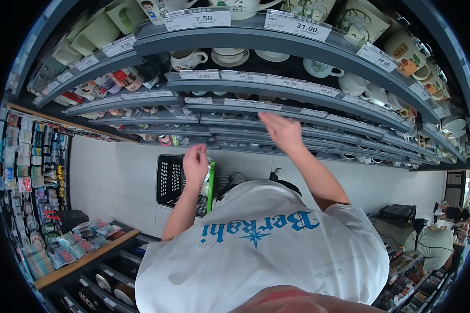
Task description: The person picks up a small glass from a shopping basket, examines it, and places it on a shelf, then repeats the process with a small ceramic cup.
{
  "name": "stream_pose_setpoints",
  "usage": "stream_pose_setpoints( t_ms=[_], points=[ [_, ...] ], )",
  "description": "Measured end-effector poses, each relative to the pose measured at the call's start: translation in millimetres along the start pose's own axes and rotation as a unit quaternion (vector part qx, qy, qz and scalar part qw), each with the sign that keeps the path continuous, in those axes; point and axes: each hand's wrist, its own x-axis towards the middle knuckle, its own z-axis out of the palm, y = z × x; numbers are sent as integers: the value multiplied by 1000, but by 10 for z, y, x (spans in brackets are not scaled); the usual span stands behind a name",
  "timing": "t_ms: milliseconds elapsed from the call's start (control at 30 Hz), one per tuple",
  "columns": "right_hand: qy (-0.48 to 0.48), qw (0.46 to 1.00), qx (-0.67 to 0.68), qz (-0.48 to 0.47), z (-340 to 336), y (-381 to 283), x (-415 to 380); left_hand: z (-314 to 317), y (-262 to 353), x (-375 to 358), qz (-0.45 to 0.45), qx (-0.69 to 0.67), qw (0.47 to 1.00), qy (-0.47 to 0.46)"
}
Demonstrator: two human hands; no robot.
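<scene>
My right hand reaches up to the front edge of a middle shelf, fingers stretched out and holding nothing. My left hand is raised lower and to the left, its fingers curled in, with nothing visible in them. Below it is a black shopping basket with a green handle; a white item inside is partly hidden by my left arm. Above my hands, the shelves carry a patterned cup, a cup and saucer and a pale blue cup.
Green mugs and price tags line the upper shelf. Packaged goods hang on the left wall rack. A low display stands at lower left. Another person is at the far right, near a black box on the tiled floor.
</scene>
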Motion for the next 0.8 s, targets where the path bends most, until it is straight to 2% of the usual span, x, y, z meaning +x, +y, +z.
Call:
stream_pose_setpoints(
  t_ms=[67, 100, 133, 233, 267, 300, 367, 400, 467, 500, 567, 600, 667, 700, 733, 767, 800],
  points=[
    [-29, 998, 39, -36, 1, -135, -125, 4, -212, -311, 62, 43, 997, -4],
    [-39, 995, 64, -67, 54, -204, -171, 25, -374, -501, 43, 63, 997, -29],
    [-91, 988, 96, -74, 146, -255, -226, 48, -554, -693, 26, 81, 995, -53],
    [-246, 949, 171, -98, 373, -475, -210, -15, -941, -1115, -135, 59, 975, -168],
    [-263, 933, 207, -133, 552, -517, -222, -67, -973, -1206, -203, 43, 959, -193],
    [-280, 913, 245, -168, 775, -562, -271, -113, -1031, -1301, -202, 43, 959, -196],
    [-347, 871, 274, -214, 1144, -762, -349, -145, -1184, -1462, -295, 16, 932, -210],
    [-349, 869, 277, -216, 1281, -883, -375, -149, -1231, -1537, -298, 17, 931, -208],
    [-432, 791, 249, -354, 1501, -1128, -440, -123, -1311, -1692, -340, -38, 911, -230],
    [-432, 788, 252, -359, 1601, -1227, -503, -64, -1352, -1761, -334, -30, 913, -232],
    [-492, 722, 196, -446, 1758, -1411, -655, -17, -1287, -1764, -323, -23, 918, -227],
    [-492, 717, 198, -452, 1804, -1489, -727, -1, -1272, -1765, -309, -17, 924, -226],
    [-577, 666, 117, -458, 1871, -1629, -877, 71, -1286, -1789, -337, -69, 919, -195],
    [-548, 697, 142, -440, 1896, -1672, -939, 119, -1247, -1758, -326, -55, 925, -189],
    [-551, 691, 141, -447, 1945, -1696, -972, 151, -1228, -1750, -317, -42, 930, -184],
    [-573, 697, 136, -408, 1990, -1731, -1014, 228, -1316, -1793, -278, 3, 946, -169],
    [-595, 703, 129, -368, 2021, -1761, -1031, 255, -1275, -1777, -284, -2, 945, -163]
  ],
)
